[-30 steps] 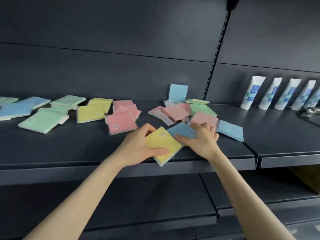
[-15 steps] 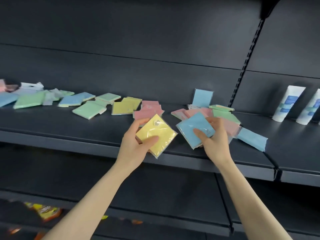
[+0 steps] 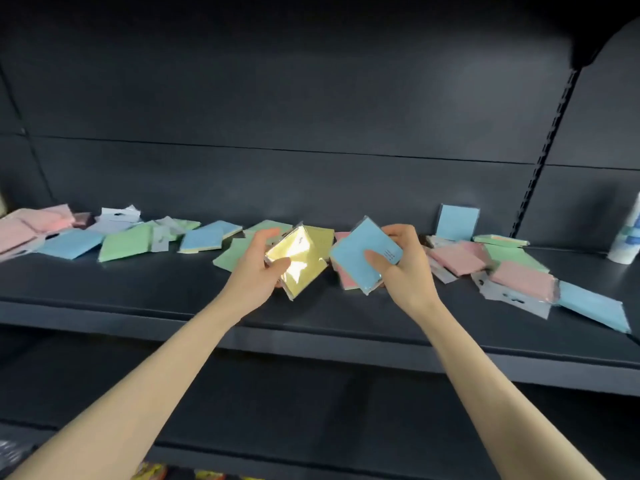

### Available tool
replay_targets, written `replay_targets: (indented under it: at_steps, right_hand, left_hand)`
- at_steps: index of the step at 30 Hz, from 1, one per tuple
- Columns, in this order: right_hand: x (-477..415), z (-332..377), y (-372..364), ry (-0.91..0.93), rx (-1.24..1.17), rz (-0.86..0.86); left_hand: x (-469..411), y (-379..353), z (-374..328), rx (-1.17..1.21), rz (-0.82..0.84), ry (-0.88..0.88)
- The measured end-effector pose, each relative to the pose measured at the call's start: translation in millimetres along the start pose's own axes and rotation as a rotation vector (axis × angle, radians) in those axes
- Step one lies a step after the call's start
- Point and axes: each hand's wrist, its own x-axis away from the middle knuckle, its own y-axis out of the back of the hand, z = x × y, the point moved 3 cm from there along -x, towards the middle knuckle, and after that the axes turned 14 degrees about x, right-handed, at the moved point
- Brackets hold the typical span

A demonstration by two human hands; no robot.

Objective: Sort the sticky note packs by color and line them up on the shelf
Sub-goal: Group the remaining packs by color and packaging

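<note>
Above the shelf (image 3: 207,306) strewn with mixed packs, the left hand (image 3: 258,271) grips a yellow pack (image 3: 301,259) and the right hand (image 3: 401,268) a blue pack (image 3: 360,251), each tilted cornerwise, with loose blue packs (image 3: 71,242) lying farther left.

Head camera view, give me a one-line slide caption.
Left hand holds a yellow pack, right hand a blue pack, above the shelf.
</note>
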Motion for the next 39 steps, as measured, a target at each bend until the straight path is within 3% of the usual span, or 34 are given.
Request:
replay_targets:
  at_steps: [8,16,20,24,27,33,39]
  right_hand:
    - [-18.3,18.3,-47.5,-0.069,0.102,-0.088]
    - [-34.1,19.9,-61.6,-0.092,0.234,-0.092]
    - [-46.9,22.9,-68.3,-0.079,0.257,-0.066]
    - [-60.9,31.3,-91.6,-0.044,0.220,0.029]
    - [-72.4,41.7,-122.8,0.035,0.194,0.149]
    - [-89.6,70.3,-192.0,0.136,0.349,0.287]
    - [-105.3,90.6,-262.0,0.144,0.476,0.429]
  left_hand:
    - [-63.0,27.9,23.2,-0.189,0.270,0.087]
    - [-92.3,23.4,28.5,-0.479,0.285,-0.082]
    - [-92.8,32.4,34.1,-0.428,0.320,-0.093]
    - [-87.6,50.2,29.8,-0.218,0.375,-0.068]
    - [-89.5,72.4,27.6,-0.118,0.325,-0.070]
    - [-99.5,148.3,38.3,-0.183,0.187,-0.050]
    - [-112.0,215.0,53.5,-0.347,0.214,0.014]
